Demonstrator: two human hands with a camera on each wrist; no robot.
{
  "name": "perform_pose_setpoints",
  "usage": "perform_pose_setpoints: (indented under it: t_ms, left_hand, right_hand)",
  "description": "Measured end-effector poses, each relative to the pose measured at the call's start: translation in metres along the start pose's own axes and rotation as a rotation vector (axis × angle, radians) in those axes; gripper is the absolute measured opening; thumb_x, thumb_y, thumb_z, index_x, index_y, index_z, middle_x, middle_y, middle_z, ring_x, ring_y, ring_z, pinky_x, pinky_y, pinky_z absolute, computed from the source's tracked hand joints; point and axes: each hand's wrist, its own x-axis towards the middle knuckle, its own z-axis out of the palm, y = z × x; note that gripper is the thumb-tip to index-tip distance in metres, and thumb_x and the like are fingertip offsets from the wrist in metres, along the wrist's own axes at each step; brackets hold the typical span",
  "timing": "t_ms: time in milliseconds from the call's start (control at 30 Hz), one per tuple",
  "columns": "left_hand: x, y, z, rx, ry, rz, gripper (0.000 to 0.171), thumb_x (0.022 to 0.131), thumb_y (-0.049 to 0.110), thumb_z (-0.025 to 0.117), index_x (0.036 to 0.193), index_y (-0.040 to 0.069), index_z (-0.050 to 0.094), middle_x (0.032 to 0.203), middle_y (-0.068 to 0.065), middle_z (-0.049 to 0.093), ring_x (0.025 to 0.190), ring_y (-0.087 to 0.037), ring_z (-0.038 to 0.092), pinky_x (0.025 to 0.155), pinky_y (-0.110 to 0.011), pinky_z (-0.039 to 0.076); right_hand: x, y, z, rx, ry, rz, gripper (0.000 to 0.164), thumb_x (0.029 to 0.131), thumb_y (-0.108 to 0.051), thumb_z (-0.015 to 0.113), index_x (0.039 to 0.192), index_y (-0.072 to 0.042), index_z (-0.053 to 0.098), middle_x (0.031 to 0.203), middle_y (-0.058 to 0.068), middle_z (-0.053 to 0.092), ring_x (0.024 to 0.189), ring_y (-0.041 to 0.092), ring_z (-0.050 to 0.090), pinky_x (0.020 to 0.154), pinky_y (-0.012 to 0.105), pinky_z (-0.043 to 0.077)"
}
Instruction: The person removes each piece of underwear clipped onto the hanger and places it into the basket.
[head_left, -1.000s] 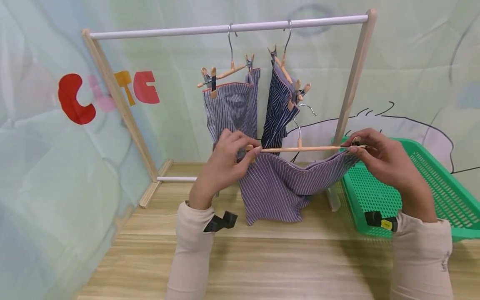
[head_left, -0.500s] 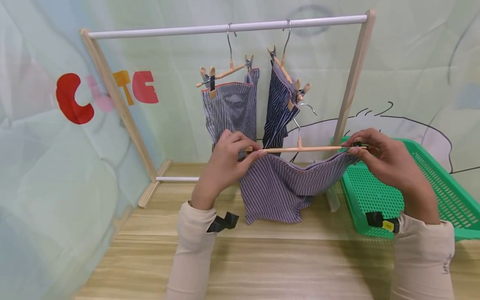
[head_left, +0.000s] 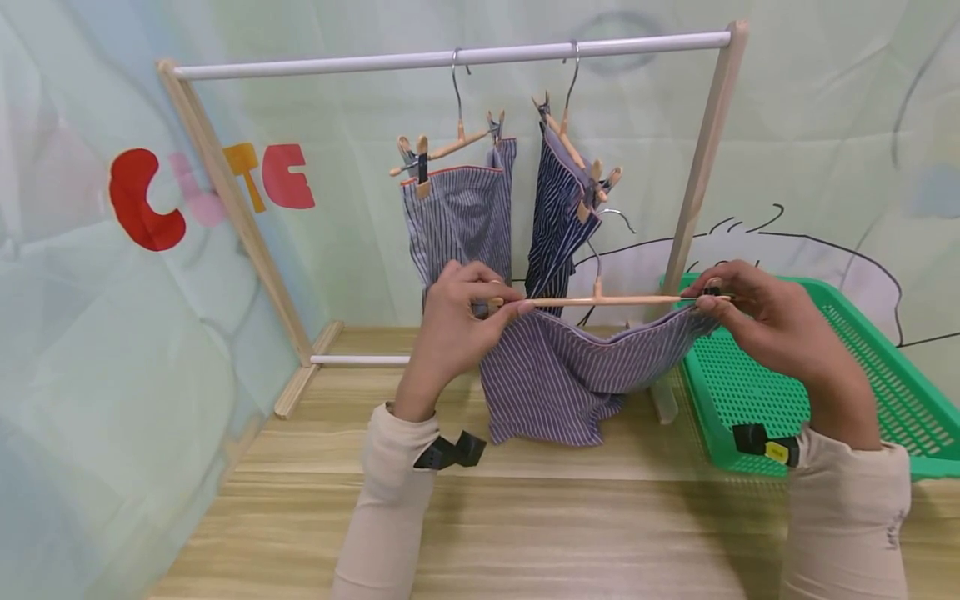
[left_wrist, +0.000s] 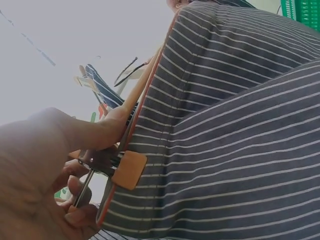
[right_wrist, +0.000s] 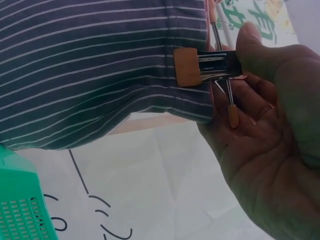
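My left hand (head_left: 461,325) pinches the left end of a clip hanger (head_left: 630,300), thumb along its bar. At the other end my right hand (head_left: 776,329) grips the hanger beside its clip (right_wrist: 187,67). From the hanger droops a small purple-grey pinstriped garment (head_left: 555,375) with a red-trimmed top edge, sagging in the middle. Both that clip and the left clip (left_wrist: 130,170) bite on its top edge. The hanger's metal hook points up, in front of a dark striped garment (head_left: 555,200) hanging behind.
A wooden rack with a white rail (head_left: 330,67) stands behind the hands. From it also hangs a grey striped garment (head_left: 465,204) on a clip hanger. At the right a green perforated basket (head_left: 757,392) sits on the wooden table (head_left: 600,533), beside the rack's right leg.
My left forearm and wrist have shifted slightly to the right. Both hands keep their hold, and the hanger and garment stay nearly in place.
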Motion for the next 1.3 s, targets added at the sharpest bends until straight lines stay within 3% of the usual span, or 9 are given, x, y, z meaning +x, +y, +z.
perform_pose_setpoints:
  t_ms: [300,467,667,833,1000,1133,1300]
  left_hand:
    - [0.0000,0.0002,0.0015,-0.029,0.009,-0.052,0.012,0.073,0.018,0.080,0.075,0.007,0.077,0.075,-0.003,0.065,0.076,-0.017,0.047,0.067,-0.038,0.039]
    - [-0.0007,0.0019,0.0007,-0.019,0.007,-0.085,0.014,0.072,0.020,0.081,0.075,0.007,0.077,0.076,-0.003,0.064,0.075,-0.017,0.046,0.063,-0.037,0.039]
    - [-0.0009,0.0052,-0.0006,-0.022,-0.001,-0.121,0.012,0.072,0.018,0.081,0.074,0.007,0.077,0.076,-0.003,0.065,0.078,-0.016,0.047,0.066,-0.037,0.039]
    - [-0.0005,0.0051,-0.0001,-0.024,0.001,-0.094,0.012,0.072,0.018,0.081,0.074,0.007,0.077,0.076,-0.003,0.065,0.077,-0.016,0.047,0.065,-0.037,0.039]
    - [-0.0003,0.0051,0.0004,-0.033,0.017,-0.054,0.010,0.073,0.017,0.080,0.076,0.007,0.077,0.078,-0.003,0.065,0.077,-0.016,0.047,0.064,-0.036,0.039]
    - [-0.0003,0.0047,0.0008,-0.036,0.030,-0.031,0.010,0.074,0.016,0.080,0.078,0.007,0.077,0.079,-0.004,0.064,0.077,-0.016,0.048,0.065,-0.036,0.041]
    - [-0.0001,0.0033,0.0008,-0.030,0.042,-0.009,0.011,0.074,0.017,0.079,0.079,0.008,0.077,0.079,-0.004,0.064,0.076,-0.016,0.046,0.063,-0.035,0.039]
  right_hand:
    - [-0.0004,-0.0015,-0.0021,-0.004,-0.046,0.053,0.012,0.094,-0.012,0.055,0.104,-0.017,0.061,0.089,0.001,0.066,0.080,0.006,0.061,0.061,0.014,0.044]
    - [0.0006,-0.0028,-0.0020,0.027,-0.086,0.097,0.011,0.095,-0.015,0.054,0.103,-0.017,0.061,0.083,0.004,0.068,0.079,0.009,0.064,0.063,0.014,0.045]
    - [0.0000,-0.0024,-0.0017,0.022,-0.103,0.139,0.012,0.096,-0.019,0.054,0.103,-0.017,0.063,0.090,0.004,0.067,0.084,0.008,0.062,0.066,0.011,0.044]
    - [-0.0018,-0.0036,-0.0046,-0.012,-0.074,0.198,0.014,0.093,-0.025,0.059,0.103,-0.019,0.067,0.097,-0.004,0.064,0.092,0.002,0.057,0.075,0.002,0.042]
    - [-0.0028,-0.0047,-0.0067,0.015,-0.072,0.247,0.019,0.092,-0.027,0.060,0.105,-0.016,0.067,0.101,-0.005,0.063,0.096,0.001,0.054,0.076,0.002,0.042]
    - [-0.0028,-0.0047,-0.0073,0.025,-0.079,0.237,0.020,0.094,-0.027,0.058,0.107,-0.014,0.067,0.106,0.001,0.064,0.101,0.001,0.052,0.078,0.002,0.041]
    - [-0.0031,-0.0042,-0.0075,0.036,-0.069,0.219,0.020,0.094,-0.026,0.056,0.109,-0.017,0.066,0.107,-0.003,0.062,0.103,0.001,0.051,0.079,0.002,0.039]
